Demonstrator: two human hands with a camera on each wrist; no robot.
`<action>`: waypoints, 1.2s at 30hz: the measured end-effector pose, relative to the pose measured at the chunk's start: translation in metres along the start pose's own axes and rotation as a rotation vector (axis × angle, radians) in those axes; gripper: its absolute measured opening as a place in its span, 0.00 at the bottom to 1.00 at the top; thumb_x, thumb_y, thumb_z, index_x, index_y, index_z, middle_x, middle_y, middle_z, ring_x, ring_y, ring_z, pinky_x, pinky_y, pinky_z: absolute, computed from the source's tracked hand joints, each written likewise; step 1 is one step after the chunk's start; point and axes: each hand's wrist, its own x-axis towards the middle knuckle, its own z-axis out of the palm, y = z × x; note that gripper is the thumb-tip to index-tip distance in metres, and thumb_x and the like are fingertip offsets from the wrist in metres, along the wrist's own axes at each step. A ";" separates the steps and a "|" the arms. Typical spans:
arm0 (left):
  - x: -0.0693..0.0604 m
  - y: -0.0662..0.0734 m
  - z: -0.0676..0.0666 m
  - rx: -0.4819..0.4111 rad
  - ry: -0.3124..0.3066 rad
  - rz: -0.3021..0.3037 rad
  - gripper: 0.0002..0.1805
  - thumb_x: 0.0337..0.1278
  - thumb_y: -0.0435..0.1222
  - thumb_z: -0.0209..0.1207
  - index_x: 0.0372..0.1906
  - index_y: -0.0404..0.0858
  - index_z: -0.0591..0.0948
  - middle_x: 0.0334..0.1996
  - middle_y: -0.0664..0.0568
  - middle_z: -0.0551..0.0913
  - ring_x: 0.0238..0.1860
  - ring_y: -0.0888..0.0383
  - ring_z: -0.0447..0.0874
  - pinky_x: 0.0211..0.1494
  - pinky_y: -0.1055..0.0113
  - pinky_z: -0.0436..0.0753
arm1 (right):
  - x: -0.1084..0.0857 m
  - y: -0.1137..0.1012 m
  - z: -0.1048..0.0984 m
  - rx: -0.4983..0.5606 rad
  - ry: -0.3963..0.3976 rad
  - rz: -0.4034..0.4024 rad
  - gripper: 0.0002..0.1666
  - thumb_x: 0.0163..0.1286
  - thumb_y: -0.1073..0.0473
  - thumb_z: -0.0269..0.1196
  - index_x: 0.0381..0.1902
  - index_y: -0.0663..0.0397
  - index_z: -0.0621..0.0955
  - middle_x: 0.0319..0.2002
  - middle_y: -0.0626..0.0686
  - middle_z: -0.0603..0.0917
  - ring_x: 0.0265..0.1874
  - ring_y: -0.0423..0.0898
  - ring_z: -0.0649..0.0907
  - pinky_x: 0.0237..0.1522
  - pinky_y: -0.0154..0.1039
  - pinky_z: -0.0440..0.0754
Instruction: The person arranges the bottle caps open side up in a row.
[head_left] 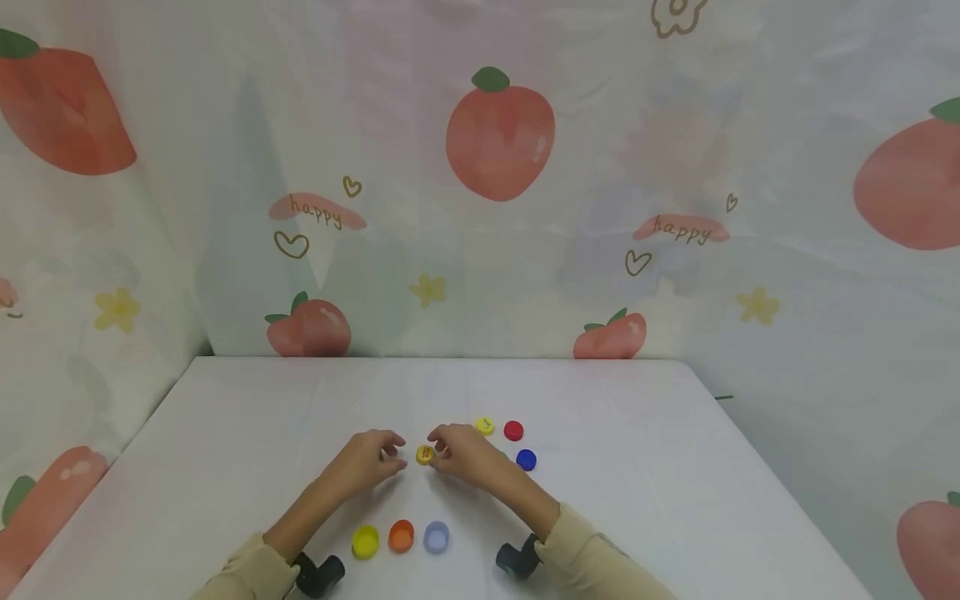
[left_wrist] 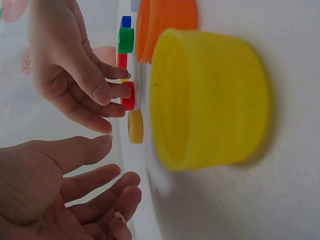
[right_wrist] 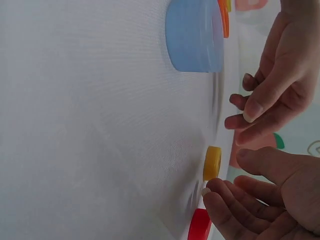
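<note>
A small orange-yellow bottle cap (head_left: 422,456) with markings on its top lies on the table between the two hands. My left hand (head_left: 365,461) is just left of it, fingers loosely bent and apart, holding nothing. Close to the cap's right side is my right hand (head_left: 467,454), thumb and fingers spread; whether a fingertip touches the cap I cannot tell. Beyond the right hand lie a yellow cap (head_left: 484,426), a red cap (head_left: 513,431) and a blue cap (head_left: 527,460). A green cap (left_wrist: 126,40) and another red cap (left_wrist: 128,97) show in the left wrist view, mostly hidden in the head view.
Nearer the person stand a yellow cup (head_left: 365,542), an orange cup (head_left: 401,537) and a light blue cup (head_left: 437,537) in a row. Black wrist cameras (head_left: 321,575) hang at both sleeves. Behind the white table (head_left: 645,467) is a fruit-patterned cloth (head_left: 525,275).
</note>
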 end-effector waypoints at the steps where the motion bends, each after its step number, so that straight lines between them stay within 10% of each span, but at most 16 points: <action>1: 0.001 0.001 0.000 0.000 -0.003 -0.004 0.16 0.50 0.33 0.67 0.45 0.35 0.81 0.34 0.52 0.81 0.32 0.57 0.76 0.35 0.67 0.80 | 0.001 0.000 0.000 -0.002 -0.001 0.006 0.18 0.61 0.63 0.66 0.49 0.59 0.79 0.36 0.50 0.81 0.33 0.40 0.78 0.36 0.27 0.77; 36: 0.010 0.007 0.011 0.057 -0.053 0.067 0.10 0.52 0.24 0.60 0.42 0.29 0.83 0.30 0.50 0.76 0.30 0.56 0.71 0.36 0.65 0.77 | 0.018 0.001 0.017 -0.153 -0.012 0.040 0.18 0.56 0.62 0.71 0.45 0.58 0.82 0.31 0.47 0.76 0.28 0.38 0.74 0.35 0.28 0.77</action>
